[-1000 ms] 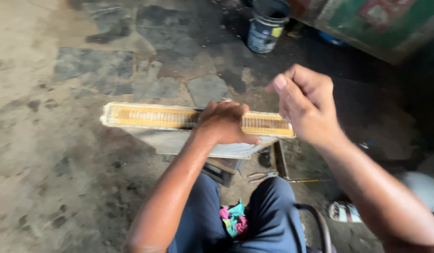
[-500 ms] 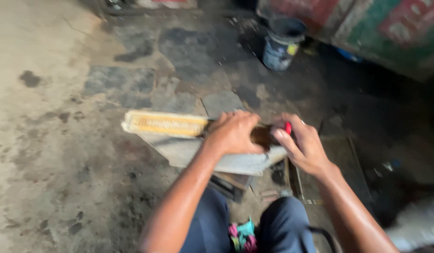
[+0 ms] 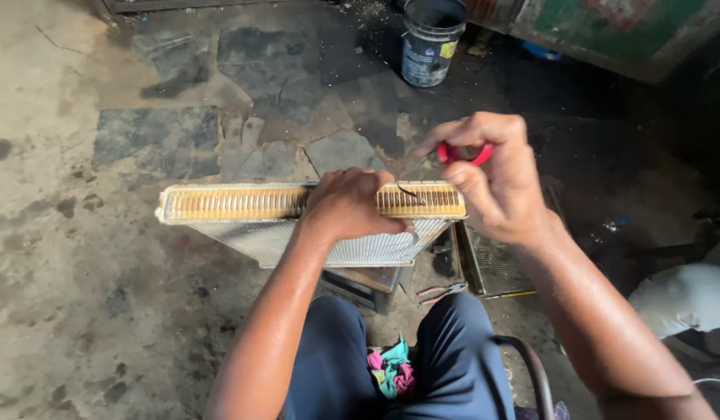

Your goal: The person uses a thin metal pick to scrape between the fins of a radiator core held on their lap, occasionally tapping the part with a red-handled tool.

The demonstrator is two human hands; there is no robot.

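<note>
A long radiator core (image 3: 228, 204) stands on edge in front of my knees, its yellowed slotted top facing up and its finned silver face below. My left hand (image 3: 351, 204) presses down on the middle of that top edge. My right hand (image 3: 492, 180) hovers over the core's right end, gripping red-handled pliers (image 3: 463, 152). The pliers' thin dark tip (image 3: 410, 191) points down at the slots near the right end.
A dark paint bucket (image 3: 428, 39) stands on the stained concrete floor at the back. A green metal object (image 3: 624, 27) lies at the top right. A metal grate (image 3: 496, 260) and another pair of pliers (image 3: 442, 292) lie by my right knee. A coloured rag (image 3: 391, 369) sits between my legs.
My right hand dropped to the core's right end half a second ago and has now lifted slightly with the red-handled pliers. My left hand stayed on the core.
</note>
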